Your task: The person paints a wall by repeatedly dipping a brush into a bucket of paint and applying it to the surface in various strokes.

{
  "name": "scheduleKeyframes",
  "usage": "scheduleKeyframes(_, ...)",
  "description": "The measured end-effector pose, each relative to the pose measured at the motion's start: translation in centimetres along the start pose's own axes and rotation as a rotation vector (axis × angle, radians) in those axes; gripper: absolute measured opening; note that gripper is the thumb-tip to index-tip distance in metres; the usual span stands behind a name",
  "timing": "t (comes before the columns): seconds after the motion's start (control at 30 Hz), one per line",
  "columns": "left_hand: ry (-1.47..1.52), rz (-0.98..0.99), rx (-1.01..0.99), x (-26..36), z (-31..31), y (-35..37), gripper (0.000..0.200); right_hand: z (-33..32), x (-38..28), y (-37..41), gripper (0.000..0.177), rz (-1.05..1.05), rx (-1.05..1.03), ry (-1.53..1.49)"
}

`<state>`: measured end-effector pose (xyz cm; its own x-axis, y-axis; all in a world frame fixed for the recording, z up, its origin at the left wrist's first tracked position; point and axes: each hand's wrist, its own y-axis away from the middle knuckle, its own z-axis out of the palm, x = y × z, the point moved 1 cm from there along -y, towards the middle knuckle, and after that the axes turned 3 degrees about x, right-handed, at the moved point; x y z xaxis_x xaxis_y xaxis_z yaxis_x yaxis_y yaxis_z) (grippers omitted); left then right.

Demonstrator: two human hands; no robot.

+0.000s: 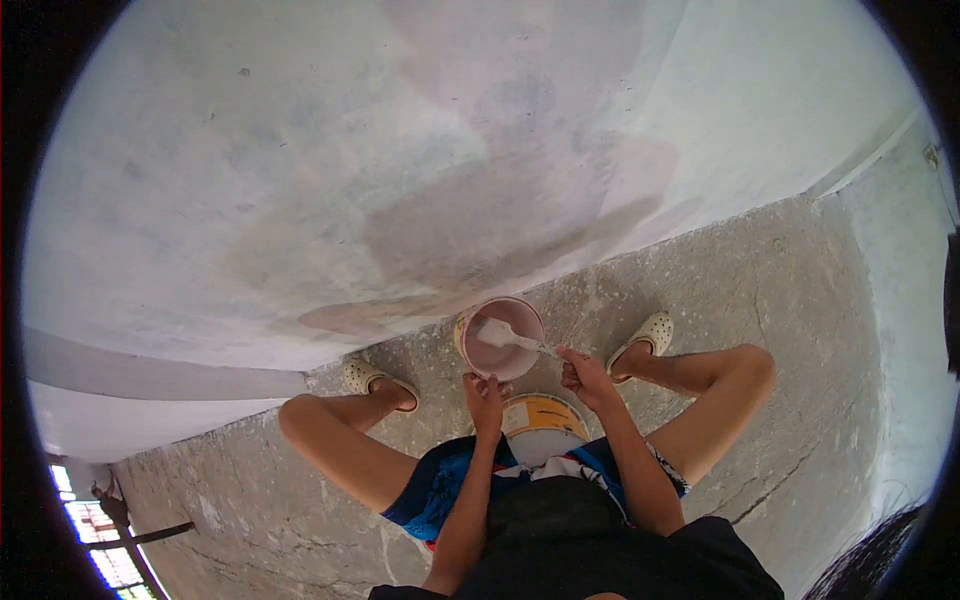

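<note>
My right hand [588, 380] is closed around the handle of a paintbrush [497, 334], its broad pale head reaching down into a small paint bucket [533, 318]. The handle is smeared with whitish paint. Pinkish-white residue coats the bucket's inside; how much paint lies at the bottom is hard to make out. At the bucket's near rim, my left hand [484, 398] has its fingers curled in and gripping the edge. The bucket tilts between my feet, close to the wall.
The wall [300, 180] ahead has darker, damp-looking pinkish patches. A larger bucket with a yellow label [545, 412] stands between my thighs. The rough concrete floor [790, 300] is cracked and paint-spotted. My feet wear light clogs [655, 332]. A barred window [95, 530] shows lower left.
</note>
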<state>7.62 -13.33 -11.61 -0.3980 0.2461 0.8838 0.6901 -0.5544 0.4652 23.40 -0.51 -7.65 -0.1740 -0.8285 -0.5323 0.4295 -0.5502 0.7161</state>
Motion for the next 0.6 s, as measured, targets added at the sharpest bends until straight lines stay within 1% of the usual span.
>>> scheduleKeyframes(0.07, 0.16, -0.095, -0.028, 0.1, 0.1, 0.1, 0.024, 0.2, -0.1, 0.2, 0.029, -0.006, 0.028, 0.034)
scheduleKeyframes(0.17, 0.211, -0.107, -0.041, 0.3, 0.2, 0.3, 0.024, -0.1, 0.1, 0.1, 0.025, -0.032, 0.05, 0.081)
scheduleKeyframes(0.27, 0.18, -0.094, -0.049, 0.1, 0.0, 0.2, 0.024, -0.1, 0.3, 0.0, 0.025, -0.041, 0.06, 0.083)
scheduleKeyframes(0.33, 0.16, -0.092, -0.042, 1.0, 0.1, 0.7, 0.023, 0.3, 0.1, 0.3, 0.031, -0.071, 0.117, 0.135)
scheduleKeyframes(0.37, 0.14, -0.089, -0.034, 1.4, 0.2, 0.8, 0.023, 0.5, 0.0, 0.4, 0.031, -0.07, 0.117, 0.134)
scheduleKeyframes(0.43, 0.132, -0.068, -0.031, 1.1, 0.0, 0.8, 0.022, 0.7, 0.1, 0.6, 0.031, -0.138, 0.13, 0.272)
scheduleKeyframes(0.47, 0.124, -0.047, -0.03, 1.0, 0.0, 0.7, 0.022, 0.9, 0.2, 0.6, 0.031, -0.137, 0.129, 0.271)
scheduleKeyframes(0.53, 0.112, -0.049, -0.025, 0.8, 0.0, 0.5, 0.024, 1.2, 0.3, 0.7, 0.032, -0.191, 0.149, 0.36)
scheduleKeyframes(0.6, 0.1, -0.051, -0.021, 0.7, 0.0, 0.4, 0.025, 1.4, 0.3, 0.7, 0.031, -0.186, 0.151, 0.374)
